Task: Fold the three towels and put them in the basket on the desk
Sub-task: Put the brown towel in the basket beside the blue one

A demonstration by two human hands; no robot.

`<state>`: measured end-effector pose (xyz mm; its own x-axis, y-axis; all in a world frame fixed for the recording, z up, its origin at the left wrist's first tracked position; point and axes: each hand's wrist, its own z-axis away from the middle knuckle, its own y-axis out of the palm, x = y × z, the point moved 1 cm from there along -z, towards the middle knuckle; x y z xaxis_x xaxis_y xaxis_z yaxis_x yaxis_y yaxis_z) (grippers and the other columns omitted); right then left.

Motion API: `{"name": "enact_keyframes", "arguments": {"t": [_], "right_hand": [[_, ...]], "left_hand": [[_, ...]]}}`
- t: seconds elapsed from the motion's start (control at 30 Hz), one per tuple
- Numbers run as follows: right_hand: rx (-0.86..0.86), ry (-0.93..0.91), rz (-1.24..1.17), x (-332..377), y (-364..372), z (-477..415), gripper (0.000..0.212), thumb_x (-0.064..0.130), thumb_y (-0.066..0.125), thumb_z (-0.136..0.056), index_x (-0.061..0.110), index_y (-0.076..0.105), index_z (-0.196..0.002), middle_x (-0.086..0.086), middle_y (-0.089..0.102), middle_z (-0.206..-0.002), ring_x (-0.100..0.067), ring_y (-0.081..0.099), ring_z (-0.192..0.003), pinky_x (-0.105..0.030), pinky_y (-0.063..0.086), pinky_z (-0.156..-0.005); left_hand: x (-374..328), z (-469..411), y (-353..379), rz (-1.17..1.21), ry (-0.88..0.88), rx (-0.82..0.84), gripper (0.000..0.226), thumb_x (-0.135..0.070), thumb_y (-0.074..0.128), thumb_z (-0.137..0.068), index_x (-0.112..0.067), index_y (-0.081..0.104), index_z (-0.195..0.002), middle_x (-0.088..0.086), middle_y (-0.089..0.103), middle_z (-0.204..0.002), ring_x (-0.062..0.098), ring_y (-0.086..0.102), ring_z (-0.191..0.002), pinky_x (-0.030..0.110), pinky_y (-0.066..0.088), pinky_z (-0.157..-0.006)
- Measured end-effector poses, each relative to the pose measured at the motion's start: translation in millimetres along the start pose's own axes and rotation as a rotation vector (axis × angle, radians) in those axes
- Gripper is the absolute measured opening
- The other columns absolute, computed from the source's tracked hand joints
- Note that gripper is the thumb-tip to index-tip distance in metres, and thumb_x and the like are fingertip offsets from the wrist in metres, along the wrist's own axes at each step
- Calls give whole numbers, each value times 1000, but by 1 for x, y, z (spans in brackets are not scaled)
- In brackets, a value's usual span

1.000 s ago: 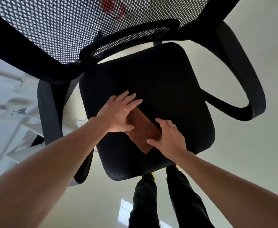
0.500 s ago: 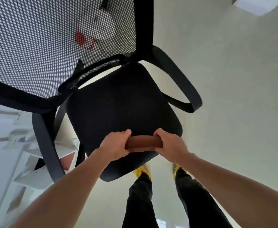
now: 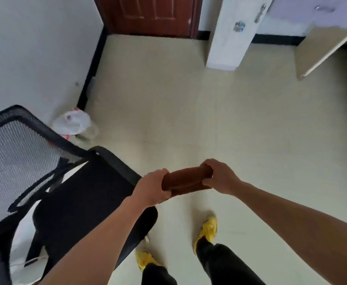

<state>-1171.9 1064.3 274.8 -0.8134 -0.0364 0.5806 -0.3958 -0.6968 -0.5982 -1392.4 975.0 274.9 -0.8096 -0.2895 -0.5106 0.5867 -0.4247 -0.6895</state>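
Now the folded brown towel (image 3: 186,179) is up in the air, over the floor just right of the black chair (image 3: 82,202), gripped end to end: left hand (image 3: 153,189) wrapped round its left end, right hand (image 3: 221,177) round the right, fingers (image 3: 208,163) curled tight on the cloth. No basket in view. My call: hold both ends level and pressed so the layers don't slide apart, find the surface, then lower the towel flat before letting go.
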Motion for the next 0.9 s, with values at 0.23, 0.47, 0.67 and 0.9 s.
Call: {"name": "enact_keyframes", "arguments": {"t": [0.23, 0.47, 0.67, 0.9], "right_hand": [[-197, 43, -236, -34, -179, -33, 25, 15, 72, -67, 26, 59, -86, 3, 60, -78, -16, 56, -72, -30, 49, -60], [-322, 54, -346, -39, -303, -115, 24, 12, 68, -73, 26, 55, -88, 3, 57, -75, -15, 53, -70, -28, 41, -57], [-447, 89, -396, -32, -405, -193, 46, 19, 63, -72, 19, 59, -118, -5, 64, -85, -20, 60, -82, -33, 46, -70], [-566, 121, -551, -30, -536, -263, 37, 9, 59, -83, 20, 59, -119, -8, 61, -79, -18, 55, -62, -26, 42, -53]], "left_hand": [[-136, -105, -72, 70, 73, -41, 45, -33, 69, -67, -30, 47, -106, -1, 65, -80, 19, 63, -73, 30, 51, -62], [-207, -226, -151, 151, 153, -82, 36, -25, 72, -69, -26, 53, -100, -6, 63, -80, 14, 61, -71, 23, 50, -59], [-260, -339, -221, 175, 208, -38, 37, -26, 68, -68, -25, 55, -103, -5, 64, -83, 14, 63, -73, 24, 52, -60], [-343, -460, -309, 195, 285, -17, 38, -24, 67, -72, -28, 54, -107, -3, 68, -88, 14, 66, -77, 27, 58, -68]]}}
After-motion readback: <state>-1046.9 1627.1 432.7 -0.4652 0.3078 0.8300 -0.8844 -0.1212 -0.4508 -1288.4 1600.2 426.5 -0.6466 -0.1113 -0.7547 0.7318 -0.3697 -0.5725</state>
